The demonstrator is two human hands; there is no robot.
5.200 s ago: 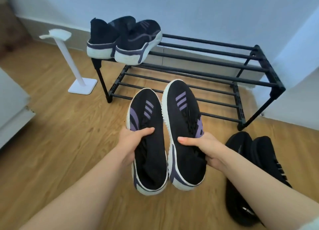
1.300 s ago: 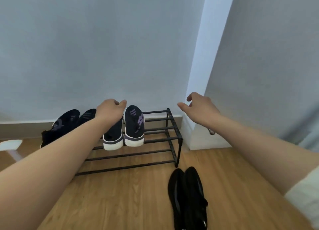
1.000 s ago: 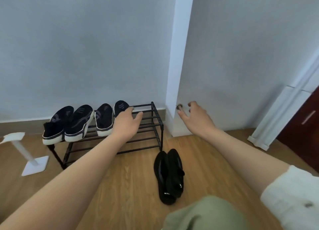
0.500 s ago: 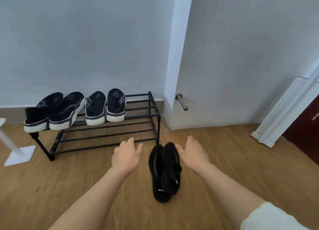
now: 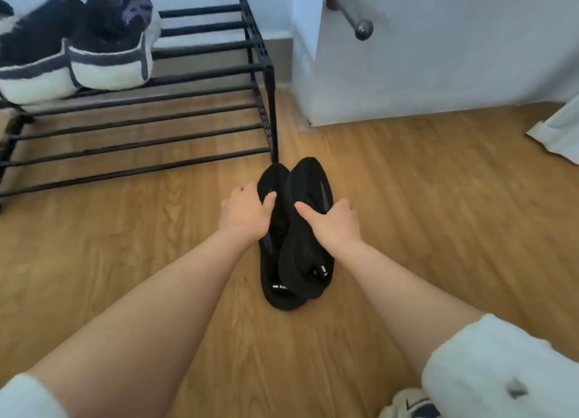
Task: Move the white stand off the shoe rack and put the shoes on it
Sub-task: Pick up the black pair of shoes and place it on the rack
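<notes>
chg: both hands dropped from rack to floor since 1 s ago | L hand point(image 5: 244, 210) + R hand point(image 5: 332, 221) closing on black shoes point(image 5: 294, 245), grip not firm yet | shoes on floor by rack point(image 5: 263, 69) corner | next: lift the last pr onto rack

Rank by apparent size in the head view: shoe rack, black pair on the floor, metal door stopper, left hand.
1. shoe rack, by far the widest.
2. black pair on the floor.
3. left hand.
4. metal door stopper, though it sits farther away, so its true size is uncertain.
</notes>
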